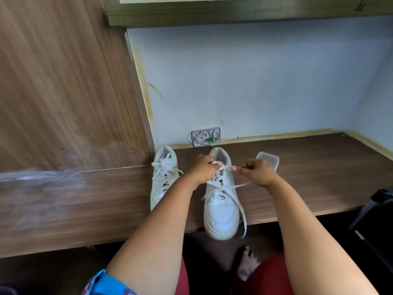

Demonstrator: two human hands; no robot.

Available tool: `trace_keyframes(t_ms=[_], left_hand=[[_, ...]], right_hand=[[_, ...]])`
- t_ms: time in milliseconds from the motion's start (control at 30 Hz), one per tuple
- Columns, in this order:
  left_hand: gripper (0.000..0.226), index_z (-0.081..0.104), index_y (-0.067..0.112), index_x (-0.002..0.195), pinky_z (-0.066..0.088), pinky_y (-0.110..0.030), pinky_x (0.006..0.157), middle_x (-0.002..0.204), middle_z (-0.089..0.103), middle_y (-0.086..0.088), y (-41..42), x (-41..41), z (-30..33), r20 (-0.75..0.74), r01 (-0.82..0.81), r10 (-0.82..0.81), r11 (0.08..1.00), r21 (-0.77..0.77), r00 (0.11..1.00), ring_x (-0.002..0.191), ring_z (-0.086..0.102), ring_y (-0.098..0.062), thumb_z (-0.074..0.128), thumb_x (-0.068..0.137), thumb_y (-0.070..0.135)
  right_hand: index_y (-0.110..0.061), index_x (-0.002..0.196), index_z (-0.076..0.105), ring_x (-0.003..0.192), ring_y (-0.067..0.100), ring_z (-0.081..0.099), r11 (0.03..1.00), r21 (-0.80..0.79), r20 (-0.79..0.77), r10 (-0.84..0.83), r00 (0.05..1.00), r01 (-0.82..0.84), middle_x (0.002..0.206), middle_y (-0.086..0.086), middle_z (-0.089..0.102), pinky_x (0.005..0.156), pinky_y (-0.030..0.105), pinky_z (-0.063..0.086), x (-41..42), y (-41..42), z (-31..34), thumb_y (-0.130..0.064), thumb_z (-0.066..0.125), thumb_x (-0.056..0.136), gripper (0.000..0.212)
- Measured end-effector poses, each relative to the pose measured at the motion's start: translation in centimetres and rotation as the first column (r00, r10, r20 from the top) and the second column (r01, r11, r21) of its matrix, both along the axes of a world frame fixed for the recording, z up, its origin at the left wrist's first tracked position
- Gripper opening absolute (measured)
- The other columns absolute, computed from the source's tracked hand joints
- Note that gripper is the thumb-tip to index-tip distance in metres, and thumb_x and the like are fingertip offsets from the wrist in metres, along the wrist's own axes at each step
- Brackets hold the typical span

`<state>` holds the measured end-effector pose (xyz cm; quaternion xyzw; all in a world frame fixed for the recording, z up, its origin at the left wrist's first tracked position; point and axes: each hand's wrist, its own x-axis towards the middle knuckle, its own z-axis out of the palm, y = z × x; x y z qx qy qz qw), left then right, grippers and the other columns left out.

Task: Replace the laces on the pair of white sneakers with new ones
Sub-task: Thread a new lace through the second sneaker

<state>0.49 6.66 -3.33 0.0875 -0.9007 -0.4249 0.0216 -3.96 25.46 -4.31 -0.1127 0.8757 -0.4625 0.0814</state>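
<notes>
Nearest us, the toe of the sneaker (221, 211) we are working on juts past the front edge of the desk (308, 177), and a loose lace (239, 201) end trails down over that edge, below our right hand. Just beyond the toe, both our hands meet over the upper eyelets. Our left hand (202, 169) is curled round and pinching the lace at the top of the tongue; our right hand (258, 172), just beside it, has its fingers curled and pinches the other strand.

We judge that we are at the top of this shoe, either drawing the lace through the last eyelets or pulling it even. The next move calls for steady, equal tension on both strands so the crossings lie flat.

To the left of our left hand stands the second sneaker (163, 177), laced and with its ends loose. Behind our right hand sits a clear plastic container (269, 159). Farther back, against the wall, is a small white box (205, 136).

We can read no brand, label or writing anywhere.
</notes>
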Motion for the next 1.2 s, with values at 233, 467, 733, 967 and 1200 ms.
trace_keyframes(t_ms=[233, 467, 733, 967, 1200], left_hand=[[0.021, 0.059, 0.019, 0.081, 0.030, -0.023, 0.052, 0.069, 0.054, 0.005, -0.1, 2.0, 1.7, 0.099, -0.045, -0.010, 0.844, 0.535, 0.995, 0.061, 0.044, -0.007, 0.048, 0.099, 0.016], [0.023, 0.060, 0.016, 0.080, 0.027, -0.019, 0.047, 0.055, 0.062, 0.013, 0.5, 2.1, 1.3, 0.060, 0.031, -0.084, 0.797, 0.603, 0.995, 0.045, 0.048, 0.004, 0.049, 0.099, 0.010], [0.017, 0.064, 0.023, 0.079, 0.038, -0.018, 0.067, 0.085, 0.061, 0.002, 0.1, 2.3, 0.7, -0.040, 0.056, -0.044, 0.921, 0.386, 0.998, 0.081, 0.051, -0.006, 0.058, 0.096, 0.021], [0.020, 0.063, 0.024, 0.076, 0.039, -0.025, 0.080, 0.090, 0.061, -0.002, -0.2, 2.3, 0.4, -0.053, 0.051, -0.036, 0.948, 0.315, 0.998, 0.088, 0.051, -0.012, 0.058, 0.095, 0.026], [0.018, 0.064, 0.026, 0.075, 0.040, -0.022, 0.070, 0.071, 0.057, 0.009, 0.5, 2.5, 0.3, -0.017, 0.119, -0.118, 0.967, 0.225, 0.993, 0.069, 0.050, -0.004, 0.062, 0.093, 0.025]], right_hand=[[-0.013, 0.098, 0.064, 0.075, 0.013, 0.054, 0.536, -0.630, 0.537, -0.222, 0.814, 0.562, 0.081, 0.000, 0.057, 0.078, 0.029, 0.045, 0.0, 1.9, -1.4, -0.056, 0.074, 0.072, 0.052], [-0.047, 0.072, 0.068, 0.097, 0.013, 0.057, 0.981, -0.158, -0.303, 0.058, 0.951, -0.110, 0.098, -0.007, 0.066, 0.086, 0.030, 0.045, 1.8, -2.2, -1.2, -0.034, 0.085, 0.067, 0.022], [-0.030, 0.058, 0.066, 0.096, 0.020, 0.049, 0.988, -0.026, -0.321, 0.136, 0.937, -0.152, 0.087, -0.003, 0.065, 0.075, 0.025, 0.037, 3.2, -2.3, -0.3, -0.028, 0.064, 0.067, 0.009], [-0.014, 0.055, 0.054, 0.054, 0.016, 0.048, 0.873, -0.014, 0.600, 0.398, 0.695, -0.488, 0.064, 0.011, 0.062, 0.048, 0.024, 0.025, 4.3, 2.4, 2.5, -0.039, 0.062, 0.046, 0.028], [-0.013, 0.083, 0.063, 0.074, 0.011, 0.055, 0.965, 0.192, -0.045, 0.192, 0.980, -0.180, 0.079, -0.005, 0.061, 0.068, 0.026, 0.042, 4.1, -0.2, 1.7, -0.056, 0.070, 0.077, 0.044]])
